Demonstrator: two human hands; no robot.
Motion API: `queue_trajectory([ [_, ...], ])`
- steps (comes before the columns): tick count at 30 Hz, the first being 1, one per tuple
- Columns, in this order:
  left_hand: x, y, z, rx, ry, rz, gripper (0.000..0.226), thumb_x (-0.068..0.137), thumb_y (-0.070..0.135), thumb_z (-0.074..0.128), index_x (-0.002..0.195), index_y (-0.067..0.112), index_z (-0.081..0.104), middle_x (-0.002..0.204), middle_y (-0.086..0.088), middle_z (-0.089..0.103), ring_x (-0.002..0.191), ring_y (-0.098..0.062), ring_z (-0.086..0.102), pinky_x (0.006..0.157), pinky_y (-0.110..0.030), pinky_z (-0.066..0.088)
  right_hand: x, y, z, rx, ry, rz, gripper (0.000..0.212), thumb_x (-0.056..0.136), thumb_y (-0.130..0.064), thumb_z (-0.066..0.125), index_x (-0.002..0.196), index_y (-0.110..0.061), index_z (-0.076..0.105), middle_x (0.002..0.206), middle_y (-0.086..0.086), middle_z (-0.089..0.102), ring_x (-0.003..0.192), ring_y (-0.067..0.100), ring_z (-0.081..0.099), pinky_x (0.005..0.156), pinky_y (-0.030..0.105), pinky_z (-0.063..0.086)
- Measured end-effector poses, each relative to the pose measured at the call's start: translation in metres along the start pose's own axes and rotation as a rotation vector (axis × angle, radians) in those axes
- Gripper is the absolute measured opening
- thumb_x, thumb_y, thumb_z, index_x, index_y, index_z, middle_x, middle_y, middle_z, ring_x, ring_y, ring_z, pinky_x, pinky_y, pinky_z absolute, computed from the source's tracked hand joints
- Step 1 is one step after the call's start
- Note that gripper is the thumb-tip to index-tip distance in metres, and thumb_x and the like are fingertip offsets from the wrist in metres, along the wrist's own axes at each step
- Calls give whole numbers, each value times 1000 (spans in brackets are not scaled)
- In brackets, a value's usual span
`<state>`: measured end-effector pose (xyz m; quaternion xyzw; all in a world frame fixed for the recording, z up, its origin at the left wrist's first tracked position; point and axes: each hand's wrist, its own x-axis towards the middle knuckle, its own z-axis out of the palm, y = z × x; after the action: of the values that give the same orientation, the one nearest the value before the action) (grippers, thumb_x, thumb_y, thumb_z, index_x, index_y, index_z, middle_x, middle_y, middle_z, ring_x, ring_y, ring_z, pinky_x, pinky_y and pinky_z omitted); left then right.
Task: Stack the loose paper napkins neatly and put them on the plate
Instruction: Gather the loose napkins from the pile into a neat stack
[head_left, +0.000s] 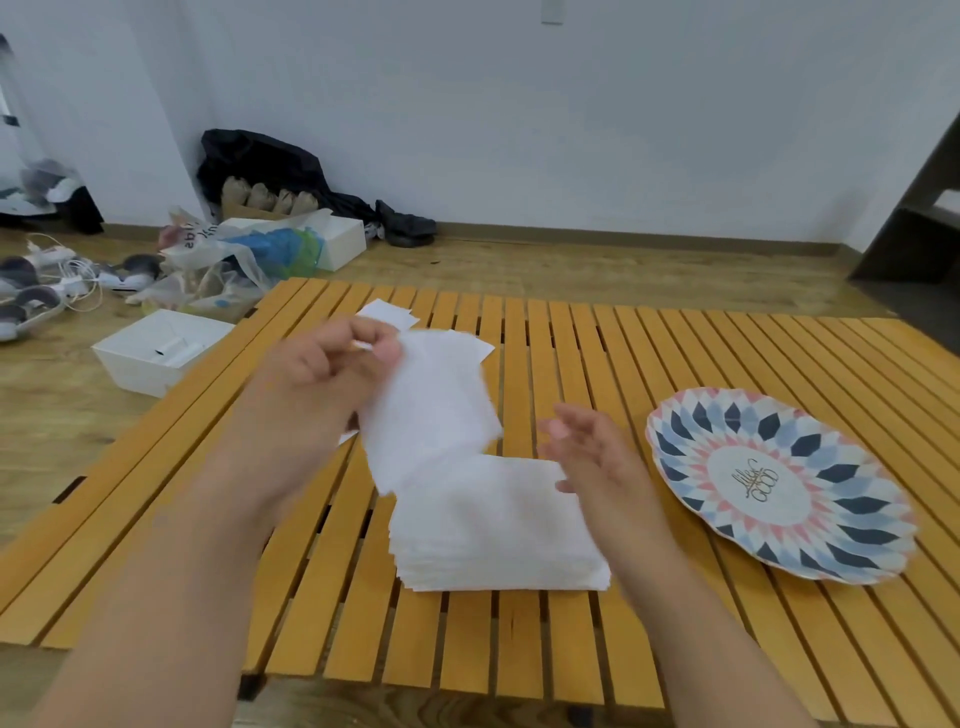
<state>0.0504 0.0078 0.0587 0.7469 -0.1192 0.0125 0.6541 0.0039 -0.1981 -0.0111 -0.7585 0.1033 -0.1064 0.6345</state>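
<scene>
Left hand (322, 374) pinches napkin (431, 410) by top corner, sheet dangling above stack (493, 530), centre frame. Right hand (597, 467) loose, fingers apart, empty, beside stack's right edge. Plate (779, 483) bare, right of frame, apart from stack. Risks: limp sheet lands skewed or folds; careless nudge fans stack; thin sheet slips between tabletop (675, 353) slats.

Both forearms bare, as are left hand (322, 376) and right hand (592, 457).
</scene>
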Motion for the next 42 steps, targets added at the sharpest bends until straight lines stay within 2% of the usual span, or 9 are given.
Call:
queue_trajectory([
  [4,-19,-22,21,-56,-96,-190,12,84,28,64,89,22,73,84,0,72,74,-10,63,61,-21,48,-11,-13,-22,511,-215,283,37,85,-47,50,113,-25,62,107,2,73,97,21,70,80,41,56],
  [8,-13,-48,30,107,7,-244,11,89,22,64,84,24,74,89,1,72,86,-17,63,69,-26,47,-15,-7,-29,230,-166,221,19,87,-21,63,106,-25,66,95,-6,74,91,15,69,69,30,55],
  [15,6,-77,33,313,96,-214,16,86,24,68,101,29,66,90,6,64,87,-11,57,66,-24,40,-4,9,-20,-163,-77,158,12,92,-19,60,100,-27,61,94,-6,70,88,9,64,52,19,51],
  [22,13,-98,36,492,102,-152,23,87,22,67,108,27,61,83,11,59,76,-5,54,63,-22,41,4,27,-17,-526,-21,102,11,89,-28,62,92,-18,61,88,1,67,83,14,63,74,43,58],
  [27,14,-107,38,593,70,-131,24,87,25,66,111,27,59,82,15,55,79,-9,54,72,-27,46,3,27,-13,-872,59,79,28,87,-42,61,102,-28,41,87,-12,53,76,5,55,57,21,45],
  [30,15,-109,35,619,83,-113,26,85,28,68,109,30,59,85,14,54,75,-6,53,70,-27,47,0,21,-11,-982,194,-129,48,83,-34,67,121,-26,40,114,-6,46,103,13,50,78,24,44],
  [32,16,-110,33,626,87,-102,26,84,29,69,108,31,59,86,13,54,74,-5,52,69,-27,47,-3,16,-4,-1009,233,-369,41,80,-24,70,116,-22,49,111,-2,50,102,17,51,80,29,45],
  [35,16,-113,33,637,82,-97,25,84,30,68,108,30,60,87,12,53,74,-6,51,69,-27,47,-11,14,15,-1046,122,-557,27,78,-20,72,102,-23,60,98,-5,57,90,16,57,73,31,51],
  [42,31,-129,-2,874,269,-27,18,90,26,60,108,23,63,103,2,58,87,-18,57,61,-30,44,-12,30,24,-1022,-123,-468,22,95,-28,51,114,-23,60,114,-6,55,107,15,50,84,29,47],
])
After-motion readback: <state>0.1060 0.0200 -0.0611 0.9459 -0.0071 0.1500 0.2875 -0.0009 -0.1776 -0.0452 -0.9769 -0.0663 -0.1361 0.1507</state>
